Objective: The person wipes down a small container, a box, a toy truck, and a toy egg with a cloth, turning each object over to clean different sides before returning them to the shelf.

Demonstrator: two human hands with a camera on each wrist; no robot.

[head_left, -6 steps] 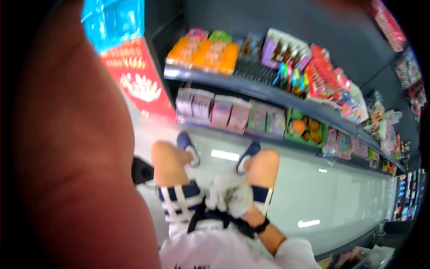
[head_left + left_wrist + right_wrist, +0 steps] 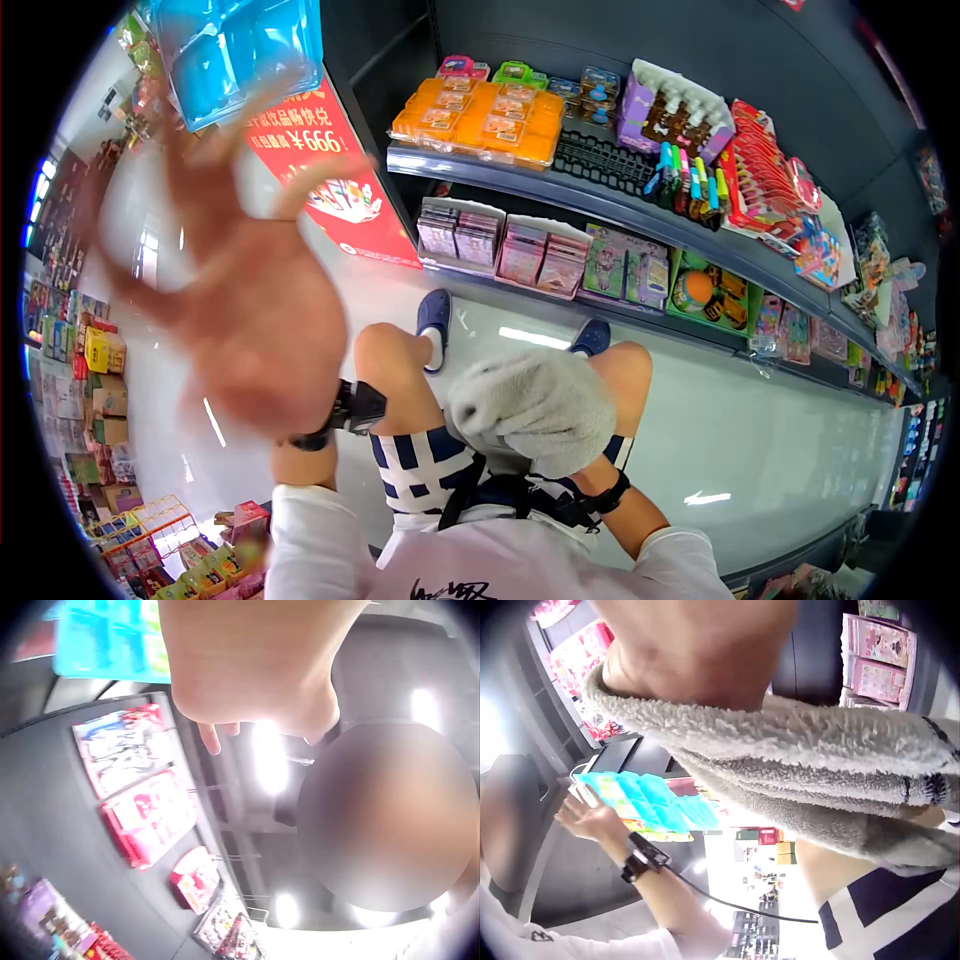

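The grey towel (image 2: 540, 410) lies bunched between the person's knees, low and near in the scene, draped over the right hand (image 2: 701, 667). The cloth hides that hand's fingers, so whether they grasp it or merely sit inside its folds, I cannot tell. To manage the towel well, I would keep its folds gathered over the hand and its loose end up off the floor (image 2: 740, 430); soft terry should bunch easily but could slip if the hand under it goes slack. The left hand (image 2: 260, 310) is raised to the left, fingers spread and blurred, with nothing visible in its grasp; its fingertips overlap a blue tray (image 2: 240, 55) in the head view, and contact is unclear. Care there seems wise, since a careless sweep could knock the tray. Below the tray stands a red sign (image 2: 335, 165). Across the far side runs a dark shelf (image 2: 560, 190) bearing orange packs (image 2: 480, 120) at its left and, farther right, a cluster of coloured markers (image 2: 690, 185).
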